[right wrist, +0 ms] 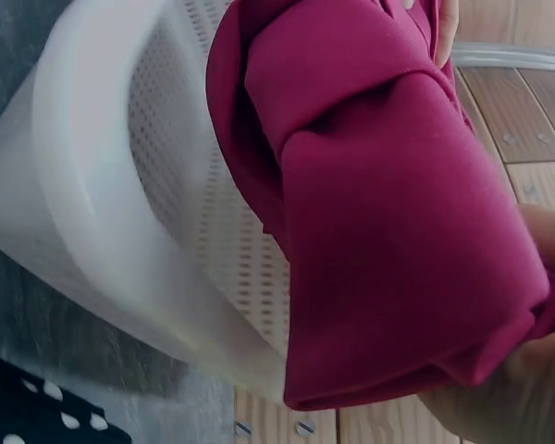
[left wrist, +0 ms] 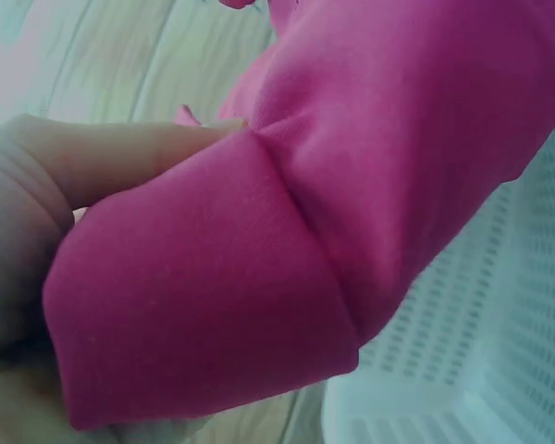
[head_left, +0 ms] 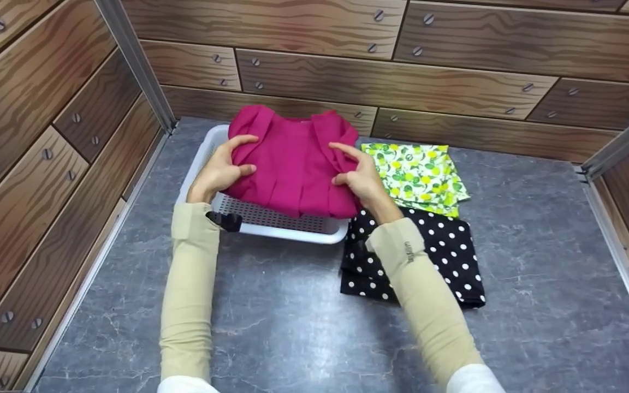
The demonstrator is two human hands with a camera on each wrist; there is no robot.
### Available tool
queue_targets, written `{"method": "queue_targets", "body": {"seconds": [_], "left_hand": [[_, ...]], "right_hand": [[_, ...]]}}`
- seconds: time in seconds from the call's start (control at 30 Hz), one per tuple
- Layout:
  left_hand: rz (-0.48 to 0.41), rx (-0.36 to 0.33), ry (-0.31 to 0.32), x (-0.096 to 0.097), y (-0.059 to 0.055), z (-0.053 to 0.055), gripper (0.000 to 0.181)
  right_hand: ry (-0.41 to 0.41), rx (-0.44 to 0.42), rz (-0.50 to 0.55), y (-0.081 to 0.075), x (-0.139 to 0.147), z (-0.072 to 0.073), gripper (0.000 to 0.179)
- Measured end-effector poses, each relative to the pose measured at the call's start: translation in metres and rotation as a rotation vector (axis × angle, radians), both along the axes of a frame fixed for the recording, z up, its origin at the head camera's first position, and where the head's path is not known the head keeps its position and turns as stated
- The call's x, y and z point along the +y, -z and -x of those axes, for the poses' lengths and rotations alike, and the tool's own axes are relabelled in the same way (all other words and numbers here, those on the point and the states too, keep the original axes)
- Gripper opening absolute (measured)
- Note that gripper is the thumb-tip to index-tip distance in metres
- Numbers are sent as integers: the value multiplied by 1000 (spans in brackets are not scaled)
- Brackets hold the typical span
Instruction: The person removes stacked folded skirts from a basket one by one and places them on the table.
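Note:
A folded magenta garment is held up over a white perforated plastic basket. My left hand grips its left side, thumb on the near face and fingers along the edge. On the opposite side my right hand pinches the folded edge the same way. In the left wrist view the folded cloth covers part of the hand. The right wrist view shows the garment above the basket's rim, with the perforated inside visible beneath it.
Right of the basket lies a folded lemon-print cloth. In front of it is a folded black cloth with white polka dots, partly under my right forearm. Wood-patterned walls enclose the grey marbled surface at the back and sides.

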State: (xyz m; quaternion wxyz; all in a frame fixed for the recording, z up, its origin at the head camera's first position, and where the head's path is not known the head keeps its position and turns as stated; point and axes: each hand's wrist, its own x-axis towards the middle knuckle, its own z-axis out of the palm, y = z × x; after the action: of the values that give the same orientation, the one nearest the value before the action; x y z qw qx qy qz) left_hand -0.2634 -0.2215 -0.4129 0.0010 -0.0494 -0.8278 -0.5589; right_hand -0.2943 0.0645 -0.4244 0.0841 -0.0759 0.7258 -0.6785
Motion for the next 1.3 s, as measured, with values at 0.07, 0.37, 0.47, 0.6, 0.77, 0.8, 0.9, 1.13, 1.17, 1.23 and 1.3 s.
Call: {"method": "queue_targets", "body": {"seconds": [0.07,0.37,0.47,0.6,0.77,0.8,0.9,1.13,1.17,1.23,1.3], "left_hand": [[-13,16,-3,6,-5,-1,62],[-52,27,18,30,-17,0,63],[-68,38,22,39,-18,1,63],[-68,65,41,56,-15,2,63],[-60,58,70,80,-9,1,64],[-64,55,74,84,-8,0,65],[-76,58,80,97,-5,-1,65],[-60,102,100,125,-2,-3,65],[-62,107,102,128,-2,-4,65],[-68,118,106,135,0,-4,65],[-70,123,110,142,2,-4,64]], "right_hand": [[9,9,3,-4,6,0,83],[29,16,-2,-13,34,-1,82],[26,16,10,-13,45,-1,82],[40,12,24,-9,66,-5,83],[67,3,19,2,94,-13,82],[71,8,16,3,98,-15,82],[87,41,6,7,111,-19,80],[131,104,31,8,138,-28,77],[136,107,33,8,142,-29,77],[141,104,41,8,149,-32,77],[146,100,46,8,156,-35,77]]}}
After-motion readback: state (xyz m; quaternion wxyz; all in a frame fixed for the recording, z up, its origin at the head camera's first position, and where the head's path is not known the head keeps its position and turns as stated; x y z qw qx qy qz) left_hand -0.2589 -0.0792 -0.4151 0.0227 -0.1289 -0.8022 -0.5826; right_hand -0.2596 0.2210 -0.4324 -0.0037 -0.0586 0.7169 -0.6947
